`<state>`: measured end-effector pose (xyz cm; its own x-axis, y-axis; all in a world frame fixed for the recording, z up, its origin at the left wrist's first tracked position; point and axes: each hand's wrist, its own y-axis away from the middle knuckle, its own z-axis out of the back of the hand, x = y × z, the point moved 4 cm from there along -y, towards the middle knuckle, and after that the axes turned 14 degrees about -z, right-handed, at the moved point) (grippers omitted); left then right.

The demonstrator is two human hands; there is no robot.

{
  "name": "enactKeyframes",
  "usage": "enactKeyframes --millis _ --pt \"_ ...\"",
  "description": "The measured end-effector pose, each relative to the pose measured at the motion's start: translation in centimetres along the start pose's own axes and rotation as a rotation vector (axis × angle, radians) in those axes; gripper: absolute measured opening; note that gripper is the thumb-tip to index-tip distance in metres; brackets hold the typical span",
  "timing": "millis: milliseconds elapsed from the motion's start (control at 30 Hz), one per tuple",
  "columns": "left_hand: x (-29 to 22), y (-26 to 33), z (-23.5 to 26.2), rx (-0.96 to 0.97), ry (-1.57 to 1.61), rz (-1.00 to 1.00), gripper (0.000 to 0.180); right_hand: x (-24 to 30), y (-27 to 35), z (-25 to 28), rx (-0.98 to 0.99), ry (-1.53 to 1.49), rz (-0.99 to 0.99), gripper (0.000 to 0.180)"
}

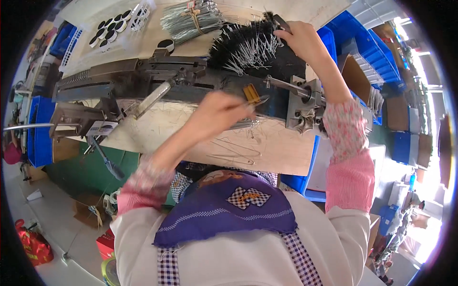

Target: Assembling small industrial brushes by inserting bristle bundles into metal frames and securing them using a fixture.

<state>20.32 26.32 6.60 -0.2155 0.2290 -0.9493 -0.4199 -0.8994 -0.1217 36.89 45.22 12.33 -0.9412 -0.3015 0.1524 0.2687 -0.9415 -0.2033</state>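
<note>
At the back right, my right hand [299,42] is closed round a dark grey, flat piece [281,22] at the far edge of a pile of black-bristled twisted-wire brushes [253,47]. Their wire loop ends point toward me. My left hand [217,114] is over the front of the bench, blurred, its fingers drawn together. A thin silvery tip [259,101] shows just beyond those fingers; what they hold cannot be made out. Beside it a small yellow-brown block [250,92] sits on the dark metal bed of the machine. A metal chuck-like head [307,93] stands to the right.
A long metal fixture [143,71] with a lever [152,100] spans the left bench. Behind it are a tied bundle of wires [191,20] and a tray of black-and-white round pieces [112,28]. Bent wires [234,150] lie near the front edge. Blue bins [362,43] stand right.
</note>
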Motion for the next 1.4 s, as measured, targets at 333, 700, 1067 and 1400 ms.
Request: enactKeyframes --millis 333,700,1067,1400 --pt "-2.0 -2.6 2.5 -0.205 -1.163 -0.405 0.008 6.8 9.1 0.3 -0.093 -0.303 0.665 0.010" --pt "0.7 7.4 0.5 -0.874 0.100 -0.084 0.026 10.2 7.4 -3.4 0.032 -0.708 0.552 0.015" --pt "4.7 5.7 1.3 -0.606 -0.262 -0.060 0.020 11.0 7.6 -3.5 0.104 -0.624 0.497 0.015" --pt "11.1 19.9 10.5 -1.341 0.391 0.437 0.055 6.1 16.3 -5.9 0.055 -0.323 0.046 0.031"
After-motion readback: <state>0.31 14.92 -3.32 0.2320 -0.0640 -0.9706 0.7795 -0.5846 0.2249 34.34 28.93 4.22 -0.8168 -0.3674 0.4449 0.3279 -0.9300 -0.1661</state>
